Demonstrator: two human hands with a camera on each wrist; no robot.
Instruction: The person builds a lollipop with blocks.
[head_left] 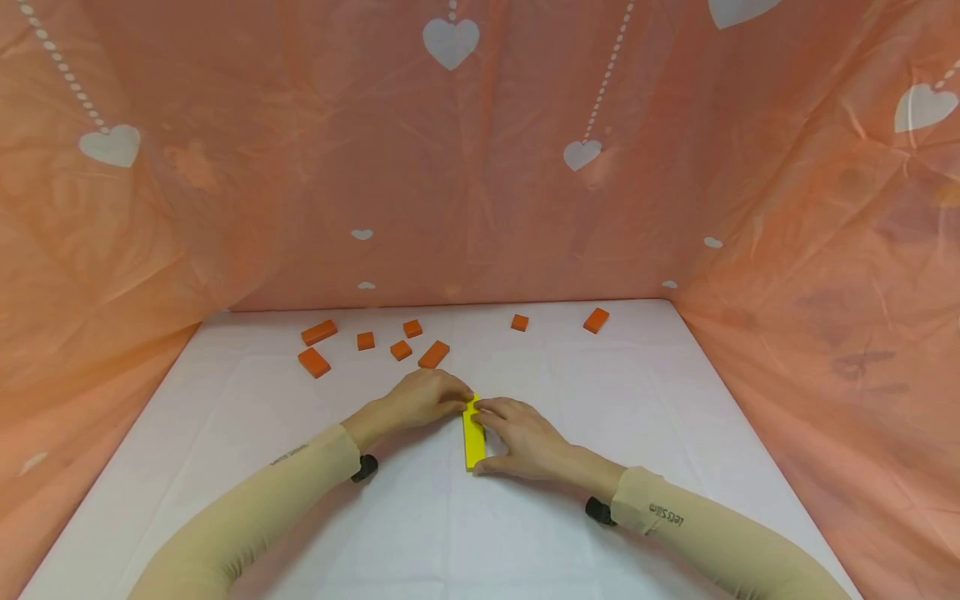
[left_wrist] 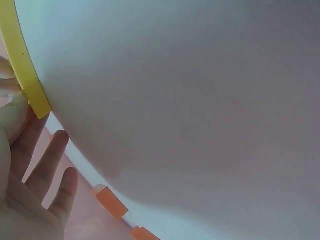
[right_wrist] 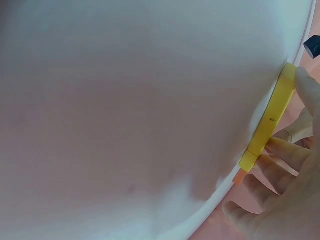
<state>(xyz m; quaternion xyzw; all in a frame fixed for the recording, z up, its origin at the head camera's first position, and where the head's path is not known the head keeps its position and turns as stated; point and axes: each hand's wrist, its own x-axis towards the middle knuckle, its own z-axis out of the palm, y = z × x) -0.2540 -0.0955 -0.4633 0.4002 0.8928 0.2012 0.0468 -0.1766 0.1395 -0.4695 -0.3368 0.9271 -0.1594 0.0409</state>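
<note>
Both hands are engaged with the yellow pieces, which lie on the white desk (head_left: 405,542), near the middle of its width. A long yellow block (head_left: 474,442) runs away from the person, its near end angled slightly towards the left sleeve's side or straight; the exact angle cannot be confirmed. A short yellow block (right_wrist: 248,161) sits at its far end, in line and touching, with a seam visible between the two in the right wrist view. The left hand (head_left: 420,400) pinches the far end, at the short block, between thumb and finger; its remaining fingers extend clear. The right hand (head_left: 528,442) grasps the long block, thumb at the near end and fingertips along the right side towards the far end. Eight orange blocks (head_left: 434,354) lie apart on the far part of the desk, six left of the yellow pieces and two right; four are longer and four are shorter. Both arms wear beige sleeves (head_left: 262,500), with a black device (head_left: 365,468) at each wrist. A pink-orange curtain (head_left: 337,150) with white hearts surrounds the far edge and sides.
</note>
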